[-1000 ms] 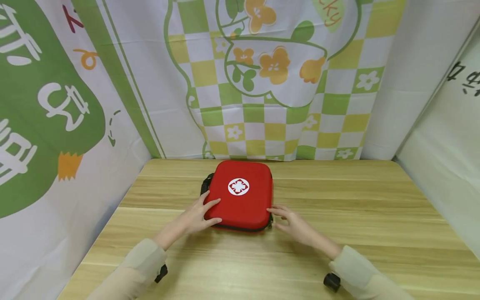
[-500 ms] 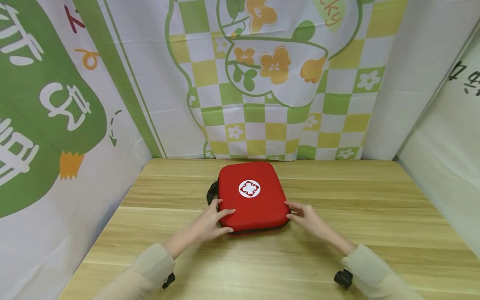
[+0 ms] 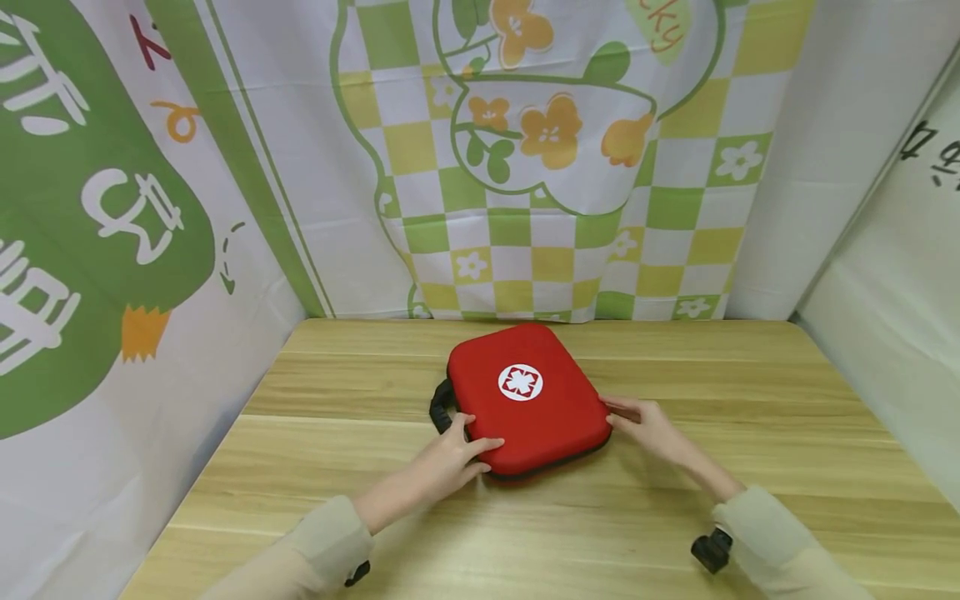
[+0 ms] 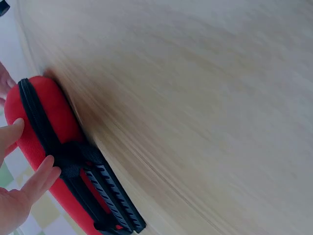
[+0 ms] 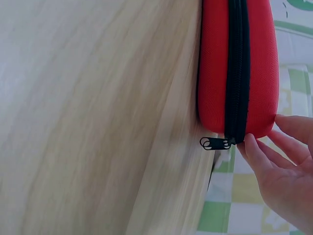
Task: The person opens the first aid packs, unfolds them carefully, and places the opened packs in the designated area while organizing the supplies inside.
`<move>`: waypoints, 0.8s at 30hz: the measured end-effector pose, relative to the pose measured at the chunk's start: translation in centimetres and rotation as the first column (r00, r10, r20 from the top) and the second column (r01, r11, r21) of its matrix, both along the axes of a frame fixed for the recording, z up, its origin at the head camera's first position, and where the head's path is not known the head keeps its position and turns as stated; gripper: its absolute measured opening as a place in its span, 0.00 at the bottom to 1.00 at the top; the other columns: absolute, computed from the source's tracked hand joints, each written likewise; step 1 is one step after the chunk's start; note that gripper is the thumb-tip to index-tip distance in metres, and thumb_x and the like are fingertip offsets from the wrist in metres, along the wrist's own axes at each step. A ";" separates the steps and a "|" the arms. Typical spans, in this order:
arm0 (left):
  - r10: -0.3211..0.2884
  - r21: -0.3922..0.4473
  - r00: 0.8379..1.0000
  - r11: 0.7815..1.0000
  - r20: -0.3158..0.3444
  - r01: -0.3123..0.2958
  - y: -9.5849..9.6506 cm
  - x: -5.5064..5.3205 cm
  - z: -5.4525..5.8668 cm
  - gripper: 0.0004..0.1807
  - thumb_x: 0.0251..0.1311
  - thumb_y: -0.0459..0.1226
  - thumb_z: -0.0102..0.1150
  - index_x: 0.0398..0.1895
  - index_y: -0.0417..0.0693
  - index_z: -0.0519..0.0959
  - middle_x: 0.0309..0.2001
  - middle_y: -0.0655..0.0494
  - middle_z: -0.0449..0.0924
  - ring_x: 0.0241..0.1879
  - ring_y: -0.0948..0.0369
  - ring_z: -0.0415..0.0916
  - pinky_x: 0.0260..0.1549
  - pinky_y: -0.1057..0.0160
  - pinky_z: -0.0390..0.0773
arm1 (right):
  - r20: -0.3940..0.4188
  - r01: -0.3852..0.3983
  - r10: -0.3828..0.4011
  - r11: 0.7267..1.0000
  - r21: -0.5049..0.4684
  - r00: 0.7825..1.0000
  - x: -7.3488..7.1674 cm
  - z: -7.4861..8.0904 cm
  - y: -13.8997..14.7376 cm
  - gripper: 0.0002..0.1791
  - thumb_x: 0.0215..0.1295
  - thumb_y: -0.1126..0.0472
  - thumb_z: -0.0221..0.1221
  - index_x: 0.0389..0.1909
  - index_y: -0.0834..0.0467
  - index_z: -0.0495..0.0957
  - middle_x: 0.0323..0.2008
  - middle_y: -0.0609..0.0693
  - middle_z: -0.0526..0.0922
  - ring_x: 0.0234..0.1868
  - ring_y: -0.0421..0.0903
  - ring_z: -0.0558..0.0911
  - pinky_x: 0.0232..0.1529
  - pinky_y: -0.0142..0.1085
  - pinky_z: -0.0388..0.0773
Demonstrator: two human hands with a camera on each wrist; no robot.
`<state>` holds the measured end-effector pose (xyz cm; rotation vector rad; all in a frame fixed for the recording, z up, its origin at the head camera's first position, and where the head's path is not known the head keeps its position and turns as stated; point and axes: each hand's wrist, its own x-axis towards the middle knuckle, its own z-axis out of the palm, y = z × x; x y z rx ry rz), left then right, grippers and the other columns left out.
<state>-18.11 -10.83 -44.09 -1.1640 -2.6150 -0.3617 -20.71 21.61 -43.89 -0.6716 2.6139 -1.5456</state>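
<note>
A red zippered first-aid case with a white round cross emblem lies turned at an angle on the wooden table. My left hand holds its near left corner, thumb and fingers spread around it. In the left wrist view, fingertips press the case's side beside the black handle. At the near right corner, my right hand pinches the case between thumb and fingers. A black zipper with its pull hangs right by that thumb in the right wrist view. The zipper is closed there.
The wooden table extends on both sides of the case. A printed checkered curtain hangs at its back edge, close behind the case. White printed cloths stand left and right. Black wrist cameras sit below the sleeves.
The first-aid case has shifted right and slightly nearer, and turned counterclockwise as I see it. Both hands have moved right with it; the right fingers have closed in on the corner.
</note>
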 end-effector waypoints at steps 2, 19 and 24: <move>-0.002 -0.020 1.000 1.000 -0.017 0.002 0.5 0.2 0.1 0.19 0.51 0.41 0.61 0.48 0.53 0.77 0.48 0.35 0.65 0.36 0.51 0.75 0.33 0.64 0.77 | -0.002 0.006 -0.006 1.000 0.008 1.000 0.0 0.0 0.4 0.19 0.59 0.73 0.51 0.50 0.80 0.65 0.49 0.74 0.69 0.48 0.62 0.72 0.42 0.26 0.74; -0.105 -0.129 0.979 0.988 -0.176 0.082 2.2 -0.9 0.7 0.19 0.47 0.48 0.63 0.46 0.60 0.79 0.44 0.49 0.70 0.42 0.58 0.69 0.40 0.65 0.71 | 0.048 0.005 -0.008 0.998 0.058 0.999 -0.7 0.2 3.8 0.18 0.58 0.75 0.49 0.48 0.82 0.64 0.45 0.75 0.71 0.45 0.65 0.73 0.39 0.32 0.76; -0.141 -0.193 0.987 0.969 0.074 0.153 1.6 -2.9 1.5 0.27 0.48 0.53 0.60 0.55 0.61 0.72 0.62 0.47 0.60 0.62 0.52 0.55 0.59 0.57 0.57 | 0.072 -0.023 0.017 0.996 0.082 0.997 -1.1 -0.8 4.4 0.17 0.57 0.75 0.49 0.46 0.82 0.66 0.42 0.73 0.74 0.42 0.62 0.76 0.38 0.30 0.76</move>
